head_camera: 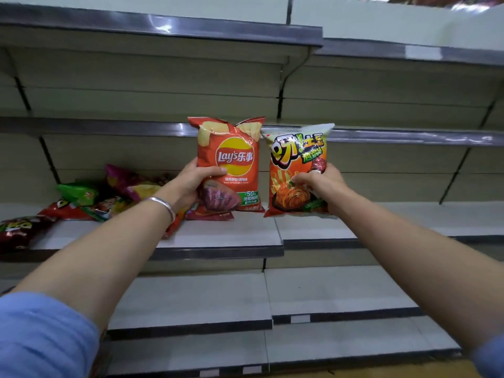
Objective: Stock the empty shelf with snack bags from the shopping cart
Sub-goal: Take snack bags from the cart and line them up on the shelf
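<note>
Right now your left hand [194,179] grips the red Lay's bag [228,165] by its lower left edge, thumb curled across the front, holding it upright. Your right hand [319,184] pinches the orange snack bag [296,173] at its right side, fingers curled onto the front, also upright. The two bags stand side by side, their top corners nearly touching, with a thin gap lower down. Both hang just above the middle shelf [245,233], their bottom edges close to its surface; you cannot tell whether they touch it.

Mind the seam where two shelf boards meet: it runs right below the gap between the bags. The Lay's bag is over the left board, the orange one over the right board [381,219]. The metal front lip of the shelf above [109,126] crosses behind the bags' tops.

To your left, a loose pile of bags [90,197] lies on the same board, reaching under your left wrist, where a silver bracelet [163,204] sits. One flat red bag [210,214] lies directly behind the Lay's bag's bottom edge. A dark red bag [19,230] lies at the far left edge.

To your right, the board shows bare surface out to the frame edge. The lower shelves [327,293] also show bare boards.
</note>
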Tool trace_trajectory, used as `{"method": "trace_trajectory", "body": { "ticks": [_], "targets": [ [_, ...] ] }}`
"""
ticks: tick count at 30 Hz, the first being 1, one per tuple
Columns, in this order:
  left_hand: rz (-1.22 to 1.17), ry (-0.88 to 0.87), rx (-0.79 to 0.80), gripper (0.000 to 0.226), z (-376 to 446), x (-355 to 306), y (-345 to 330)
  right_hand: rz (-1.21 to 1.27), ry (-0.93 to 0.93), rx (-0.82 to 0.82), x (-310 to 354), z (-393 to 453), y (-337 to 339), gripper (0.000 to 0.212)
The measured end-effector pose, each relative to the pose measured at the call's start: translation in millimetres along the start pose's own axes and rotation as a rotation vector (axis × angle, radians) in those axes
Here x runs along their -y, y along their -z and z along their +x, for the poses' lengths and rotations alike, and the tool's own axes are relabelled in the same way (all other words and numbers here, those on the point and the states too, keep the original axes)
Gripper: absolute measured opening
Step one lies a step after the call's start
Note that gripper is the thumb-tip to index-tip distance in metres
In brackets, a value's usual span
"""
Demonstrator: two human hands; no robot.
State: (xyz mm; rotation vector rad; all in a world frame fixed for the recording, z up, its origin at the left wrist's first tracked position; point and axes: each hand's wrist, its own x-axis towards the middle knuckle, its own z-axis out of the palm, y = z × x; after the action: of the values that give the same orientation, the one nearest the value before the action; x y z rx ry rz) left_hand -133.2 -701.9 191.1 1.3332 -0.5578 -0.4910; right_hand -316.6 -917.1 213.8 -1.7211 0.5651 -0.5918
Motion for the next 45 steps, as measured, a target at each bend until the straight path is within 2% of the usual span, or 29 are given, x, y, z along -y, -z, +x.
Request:
{"method": "trace_trajectory", "body": {
  "ticks": [3,11,15,18,22,27,32,35,38,45],
  "targets": [
    [-0.034,-0.008,0.063,0.074,12.6,-7.3,-28.7,0.004,0.031,-0.055,6.2,-1.0,23.4,0.031],
    [-0.034,-0.045,0.261,0.072,58.0,-28.7,-102.8,0.054,0.067,-0.223,17.7,3.6,84.2,0.029],
    [-0.027,-0.041,0.34,0.058,77.6,-32.9,-136.0,0.071,0.096,-0.276,17.8,7.2,117.0,0.03],
    [-0.017,-0.051,0.409,0.07,89.4,-34.5,-160.3,0.085,0.097,-0.316,11.4,7.6,138.8,0.042],
    [0.001,-0.055,0.479,0.075,100.8,-33.9,-194.2,0.11,0.1,-0.373,5.0,5.4,165.9,0.034],
    [0.0,-0.038,0.536,0.074,116.9,-33.3,-234.8,0.104,0.105,-0.423,0.8,8.8,202.6,0.032],
    [-0.018,-0.05,0.565,0.055,128.9,-26.5,-287.7,0.113,0.114,-0.45,-8.0,17.5,251.1,0.033],
    [-0.02,-0.058,0.566,0.062,134.7,-21.5,-326.9,0.109,0.115,-0.458,-18.0,21.9,289.5,0.04],
    [-0.03,-0.049,0.556,0.059,136.5,-15.2,-373.3,0.092,0.114,-0.461,-25.3,22.6,334.4,0.045],
    [-0.049,-0.068,0.567,0.061,135.6,-2.9,-495.7,0.044,0.109,-0.495,-35.0,21.7,451.7,0.036]
  ]
}}
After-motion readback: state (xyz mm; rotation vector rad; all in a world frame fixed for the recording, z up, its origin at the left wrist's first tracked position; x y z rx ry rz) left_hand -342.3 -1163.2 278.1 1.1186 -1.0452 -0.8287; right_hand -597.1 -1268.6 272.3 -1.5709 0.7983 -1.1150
